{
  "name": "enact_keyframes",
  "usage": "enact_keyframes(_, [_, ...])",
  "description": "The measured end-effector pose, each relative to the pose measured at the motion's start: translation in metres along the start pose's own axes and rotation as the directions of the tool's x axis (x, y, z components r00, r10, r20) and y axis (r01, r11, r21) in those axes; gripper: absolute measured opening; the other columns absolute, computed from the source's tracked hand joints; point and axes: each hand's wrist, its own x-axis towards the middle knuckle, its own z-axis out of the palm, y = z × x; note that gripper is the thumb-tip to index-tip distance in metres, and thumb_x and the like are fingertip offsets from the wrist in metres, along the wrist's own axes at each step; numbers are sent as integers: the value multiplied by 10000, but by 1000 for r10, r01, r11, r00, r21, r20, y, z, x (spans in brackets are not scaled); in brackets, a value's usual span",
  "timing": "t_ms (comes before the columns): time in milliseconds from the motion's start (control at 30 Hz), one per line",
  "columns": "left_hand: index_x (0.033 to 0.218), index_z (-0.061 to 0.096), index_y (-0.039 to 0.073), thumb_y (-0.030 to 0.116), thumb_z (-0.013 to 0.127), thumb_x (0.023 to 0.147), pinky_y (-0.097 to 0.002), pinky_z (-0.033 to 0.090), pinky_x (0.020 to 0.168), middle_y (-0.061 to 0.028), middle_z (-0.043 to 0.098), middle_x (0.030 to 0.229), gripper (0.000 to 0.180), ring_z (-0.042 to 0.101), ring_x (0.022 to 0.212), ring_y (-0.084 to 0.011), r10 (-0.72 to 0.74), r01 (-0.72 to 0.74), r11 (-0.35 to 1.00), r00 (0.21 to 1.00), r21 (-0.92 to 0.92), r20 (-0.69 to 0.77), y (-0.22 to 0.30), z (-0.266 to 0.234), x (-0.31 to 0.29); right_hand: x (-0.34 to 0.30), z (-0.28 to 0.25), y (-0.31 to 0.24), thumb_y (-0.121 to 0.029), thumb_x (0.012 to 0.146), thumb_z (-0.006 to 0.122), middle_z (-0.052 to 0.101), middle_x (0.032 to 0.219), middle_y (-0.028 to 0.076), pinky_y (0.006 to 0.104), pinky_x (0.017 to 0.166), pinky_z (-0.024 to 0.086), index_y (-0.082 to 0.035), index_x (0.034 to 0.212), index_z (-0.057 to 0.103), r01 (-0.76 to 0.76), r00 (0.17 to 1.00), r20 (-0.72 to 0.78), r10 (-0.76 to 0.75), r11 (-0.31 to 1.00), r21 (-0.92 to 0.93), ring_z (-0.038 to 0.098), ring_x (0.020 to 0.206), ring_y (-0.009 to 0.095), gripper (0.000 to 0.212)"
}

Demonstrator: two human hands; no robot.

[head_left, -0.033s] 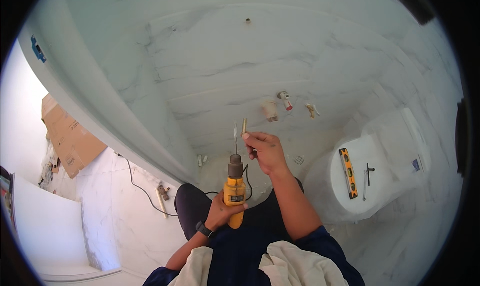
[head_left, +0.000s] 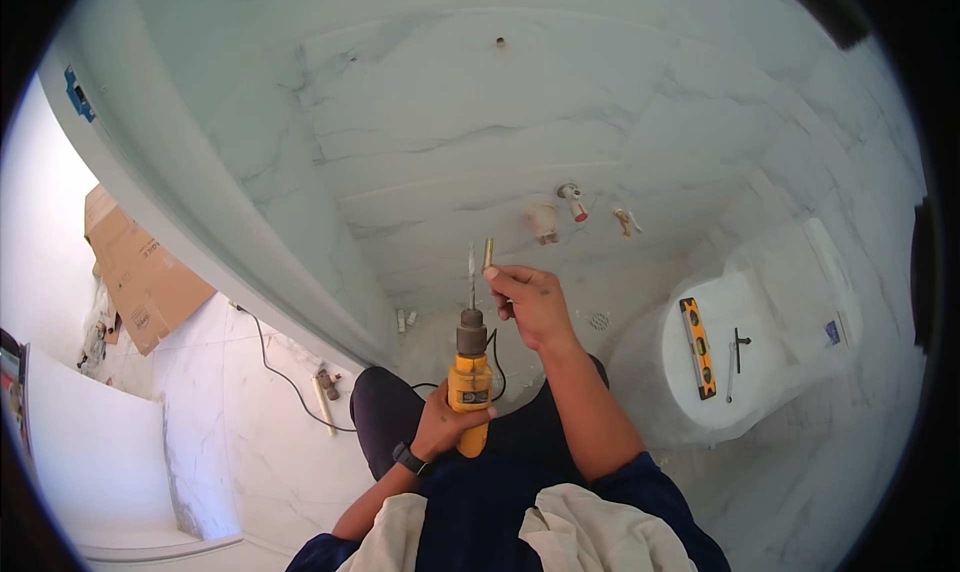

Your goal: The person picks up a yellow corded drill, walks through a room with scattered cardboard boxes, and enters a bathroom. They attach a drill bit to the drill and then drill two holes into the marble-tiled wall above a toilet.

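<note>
My left hand is wrapped round the body of a yellow power drill, which points away from me. A long drill bit stands up from its dark chuck. Between thumb and fingers, my right hand pinches a short brass-coloured metal anchor, slim and tube-like. It is upright beside the bit's tip, with a small gap between the two. The lower end of the anchor is hidden by my fingertips.
On the wrapped white toilet at right lie a yellow spirit level and a thin metal tool. A valve and capped pipe protrude from the marbled wall. A hammer, black cord and cardboard lie left.
The view has shifted very slightly. Both hands keep their hold on the drill and the anchor, with no visible movement between them.
</note>
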Motion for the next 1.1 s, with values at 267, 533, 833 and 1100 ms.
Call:
enact_keyframes(267, [1134, 634, 8, 153, 868, 785, -331, 567, 830, -63, 709, 1004, 445, 694, 884, -163, -3, 4, 1000, 999, 0, -37, -4, -2, 1, 3, 9, 12, -190, 908, 789, 615, 748, -15, 243, 539, 422, 16, 1010, 775, 29, 999, -18, -31, 996, -81, 503, 603, 75, 230])
enact_keyframes(533, [1147, 630, 3, 167, 874, 782, -334, 568, 844, -67, 712, 1013, 469, 699, 896, -169, 28, -28, 1000, 999, -8, -38, -7, -7, -4, 3, 9, 17, -182, 906, 794, 623, 758, -9, 238, 535, 420, 28, 1059, 773, 34, 999, 12, -33, 995, -95, 501, 608, 70, 261])
enact_keyframes(833, [1149, 630, -3, 191, 883, 777, -339, 572, 846, -81, 719, 1021, 490, 707, 898, -177, 15, -14, 1000, 999, 21, -40, -9, -9, -2, 10, 8, 15, -186, 903, 790, 590, 718, -21, 211, 488, 369, 44, 1097, 765, 57, 998, 22, -55, 993, -102, 463, 565, 47, 302])
enact_keyframes(1100, [1148, 628, -8, 191, 887, 776, -342, 572, 847, -85, 717, 1025, 495, 707, 905, -178, 18, -17, 1000, 999, 18, -46, -4, -8, -1, 12, 7, 14, -187, 905, 787, 599, 729, -19, 212, 484, 366, 48, 1113, 761, 33, 999, 30, -29, 991, -129, 458, 560, 44, 315])
